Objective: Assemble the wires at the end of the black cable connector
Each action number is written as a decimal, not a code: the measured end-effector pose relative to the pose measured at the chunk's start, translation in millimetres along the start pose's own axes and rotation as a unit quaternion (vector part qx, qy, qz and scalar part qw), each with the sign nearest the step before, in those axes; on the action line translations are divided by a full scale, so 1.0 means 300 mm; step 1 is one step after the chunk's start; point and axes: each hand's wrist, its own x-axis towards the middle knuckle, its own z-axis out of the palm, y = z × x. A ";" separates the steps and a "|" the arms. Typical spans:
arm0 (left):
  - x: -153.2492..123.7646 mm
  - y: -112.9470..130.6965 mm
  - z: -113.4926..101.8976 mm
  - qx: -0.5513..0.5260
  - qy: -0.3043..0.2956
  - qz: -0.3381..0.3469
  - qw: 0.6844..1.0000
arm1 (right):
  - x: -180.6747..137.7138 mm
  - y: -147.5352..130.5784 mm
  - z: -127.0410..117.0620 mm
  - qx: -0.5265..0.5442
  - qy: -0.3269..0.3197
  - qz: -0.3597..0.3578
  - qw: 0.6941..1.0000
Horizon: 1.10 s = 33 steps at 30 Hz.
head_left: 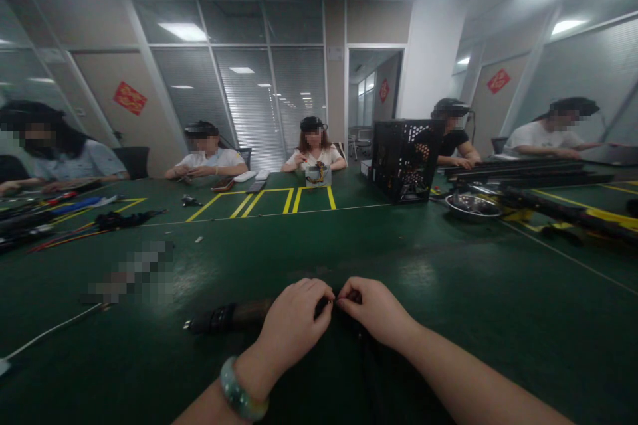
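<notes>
My left hand (294, 324) and my right hand (375, 309) meet near the front of the green table (448, 292), fingers curled and pinched together on a dark cable (329, 305) between them. A dark cylindrical part (229, 317) lies on the table just left of my left hand; whether it joins the cable I cannot tell. A pale green bracelet (239, 393) circles my left wrist. More dark cable runs down towards me under my hands, hard to make out.
Several other people sit round the far side of the table. A black perforated case (403, 159) stands beyond the middle, a metal bowl (472, 206) to its right, long black rails (523, 171) further right. Tools and wires (74, 216) lie at the left. A white cable (44, 335) crosses the near left.
</notes>
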 end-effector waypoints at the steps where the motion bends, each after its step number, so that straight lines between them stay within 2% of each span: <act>1: 0.000 -0.001 0.001 -0.001 0.000 -0.001 1.000 | 0.000 0.002 0.001 0.001 0.000 0.000 1.000; 15: -0.004 -0.004 0.000 -0.014 0.005 0.001 1.000 | 0.002 0.008 0.004 0.002 0.003 0.001 1.000; 25: 0.003 -0.006 0.000 -0.004 -0.013 -0.033 0.999 | 0.009 0.024 0.013 0.014 -0.001 0.005 1.000; 33: -0.001 -0.001 -0.003 -0.007 -0.011 -0.020 1.000 | 0.006 0.018 0.004 0.008 0.000 -0.003 1.000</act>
